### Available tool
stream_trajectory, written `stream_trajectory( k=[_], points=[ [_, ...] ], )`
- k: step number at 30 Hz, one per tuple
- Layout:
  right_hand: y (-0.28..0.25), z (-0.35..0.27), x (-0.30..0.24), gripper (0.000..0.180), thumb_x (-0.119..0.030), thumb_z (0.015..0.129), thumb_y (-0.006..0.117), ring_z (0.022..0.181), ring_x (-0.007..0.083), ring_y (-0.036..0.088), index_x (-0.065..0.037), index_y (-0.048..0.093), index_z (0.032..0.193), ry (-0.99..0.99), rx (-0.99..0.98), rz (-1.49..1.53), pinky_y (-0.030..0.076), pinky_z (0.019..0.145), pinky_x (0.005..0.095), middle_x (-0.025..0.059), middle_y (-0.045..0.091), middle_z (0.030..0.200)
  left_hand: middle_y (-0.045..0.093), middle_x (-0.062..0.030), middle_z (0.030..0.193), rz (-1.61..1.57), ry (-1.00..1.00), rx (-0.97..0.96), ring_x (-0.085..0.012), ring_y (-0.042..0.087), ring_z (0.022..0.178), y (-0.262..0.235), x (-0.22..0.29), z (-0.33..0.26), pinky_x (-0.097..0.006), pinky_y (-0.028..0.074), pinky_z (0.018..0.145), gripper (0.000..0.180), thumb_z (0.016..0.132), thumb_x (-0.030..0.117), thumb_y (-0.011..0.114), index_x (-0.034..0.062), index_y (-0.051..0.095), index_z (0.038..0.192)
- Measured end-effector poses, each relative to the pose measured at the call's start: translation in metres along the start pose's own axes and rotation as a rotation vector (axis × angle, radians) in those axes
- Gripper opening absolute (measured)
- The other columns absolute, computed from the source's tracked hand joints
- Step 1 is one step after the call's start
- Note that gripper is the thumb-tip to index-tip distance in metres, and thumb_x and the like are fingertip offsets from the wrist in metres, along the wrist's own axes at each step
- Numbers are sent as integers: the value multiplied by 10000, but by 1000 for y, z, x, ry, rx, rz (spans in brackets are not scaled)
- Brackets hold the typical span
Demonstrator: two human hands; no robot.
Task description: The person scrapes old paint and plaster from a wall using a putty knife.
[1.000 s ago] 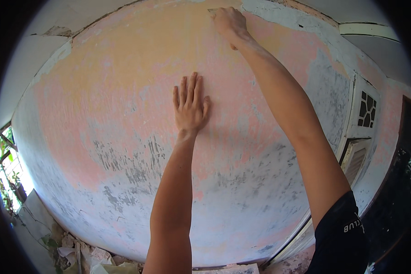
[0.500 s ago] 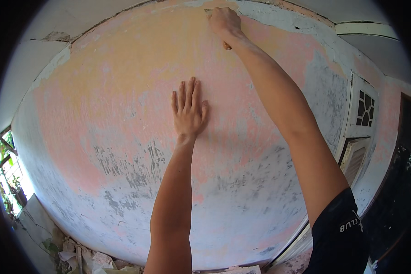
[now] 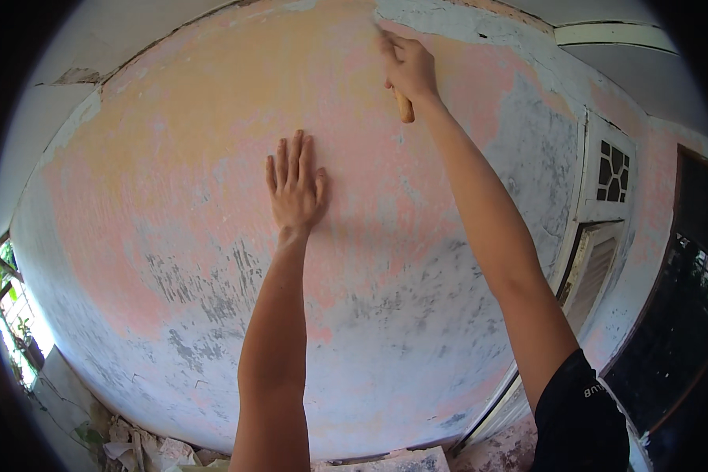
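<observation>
My left hand [image 3: 296, 193] lies flat on the pink, patchy wall [image 3: 354, 173], its fingers stretched upward and spread slightly. Higher and to the right, my right hand [image 3: 411, 71] is closed round a scraper with a wooden handle [image 3: 404, 107]. The handle's butt sticks out below the fist. Above the fingers the blade is smeared by motion, close to where the yellowish paint meets a strip of pale, peeling coating [image 3: 440, 23] along the top of the wall.
A white door [image 3: 594, 244] with a patterned vent panel [image 3: 613, 171] stands at the right, a dark opening [image 3: 661, 315] beyond it. Rubble and torn scraps [image 3: 173, 454] lie along the wall's foot. Daylight enters through a barred window [image 3: 20, 307] at the far left.
The view has shifted a little, so the wall features sit farther left. My right hand has come down slightly and turned, showing more of the scraper's handle. My left hand stays flat on the wall.
</observation>
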State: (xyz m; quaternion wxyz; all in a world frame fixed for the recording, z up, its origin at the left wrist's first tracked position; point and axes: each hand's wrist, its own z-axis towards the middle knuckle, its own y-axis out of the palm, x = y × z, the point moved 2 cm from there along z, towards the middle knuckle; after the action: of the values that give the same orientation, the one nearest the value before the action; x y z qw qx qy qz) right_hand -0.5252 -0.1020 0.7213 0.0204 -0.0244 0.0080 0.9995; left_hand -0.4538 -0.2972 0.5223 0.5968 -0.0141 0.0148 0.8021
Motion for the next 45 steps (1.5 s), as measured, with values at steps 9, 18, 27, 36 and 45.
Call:
stream_trajectory(
  k=[9,18,27,36,45],
  points=[
    [-50,-58,33,485,-487,1025,459,479,146,554,-17,579,1046,668,-143,716,436,396,287,84,595,669,295,-6,1601,23,2,16,-255,215,1494,3,5,2,-463,92,1229,585,966,299,390,172,319,1532],
    [-69,-116,21,437,-475,997,532,496,108,561,-50,628,1030,734,-305,709,436,375,260,79,692,803,313,-10,1594,10,24,42,-260,225,1490,1,7,1,-460,105,1226,569,968,288,397,171,341,1522],
    [-122,-230,-31,359,-359,1059,435,487,149,613,-28,564,1111,639,-474,909,462,390,282,116,694,867,639,-130,1263,-486,-346,50,-286,558,1163,-34,46,-15,-451,337,1059,509,1055,318,245,40,660,1157],
    [-150,-324,-75,398,-376,1058,425,395,134,552,-15,547,1172,836,-515,1029,419,341,260,114,664,792,648,-53,695,-1063,-689,-294,-111,522,641,-161,173,-119,-276,431,647,311,977,238,610,-26,627,813],
    [-148,-356,-95,558,-43,944,606,567,159,623,-57,366,1447,634,-382,623,472,435,306,157,576,1122,666,-154,669,-722,-503,-245,-222,626,574,-176,175,-106,-343,465,550,291,951,189,623,-40,621,772]
  ],
)
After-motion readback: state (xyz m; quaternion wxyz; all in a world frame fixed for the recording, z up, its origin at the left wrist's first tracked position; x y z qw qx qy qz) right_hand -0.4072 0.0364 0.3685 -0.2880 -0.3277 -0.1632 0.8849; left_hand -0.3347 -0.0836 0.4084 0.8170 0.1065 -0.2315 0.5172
